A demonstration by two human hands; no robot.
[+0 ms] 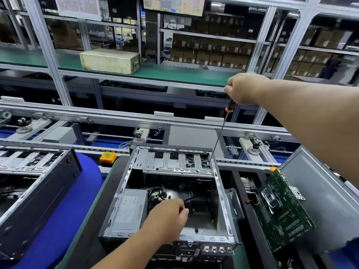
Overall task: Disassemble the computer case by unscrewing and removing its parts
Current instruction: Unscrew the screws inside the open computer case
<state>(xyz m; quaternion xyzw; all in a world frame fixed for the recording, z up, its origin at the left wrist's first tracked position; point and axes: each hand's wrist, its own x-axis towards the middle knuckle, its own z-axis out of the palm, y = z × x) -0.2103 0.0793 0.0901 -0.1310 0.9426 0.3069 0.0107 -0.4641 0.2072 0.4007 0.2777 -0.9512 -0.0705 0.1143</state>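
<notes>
Gripping the long screwdriver high in my right hand, I set its tip on the drive cage corner screw; my left hand, fingers curled, pinches something unclear inside the open computer case.

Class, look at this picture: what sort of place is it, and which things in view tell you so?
Probably an electronics factory line: a conveyor track behind the opened computer case, shelves of cartons, and a removed motherboard alongside.

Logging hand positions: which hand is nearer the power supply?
Left. The left hand hovers just right of the power supply; the right hand is raised far beyond it, gripping the screwdriver.
</notes>
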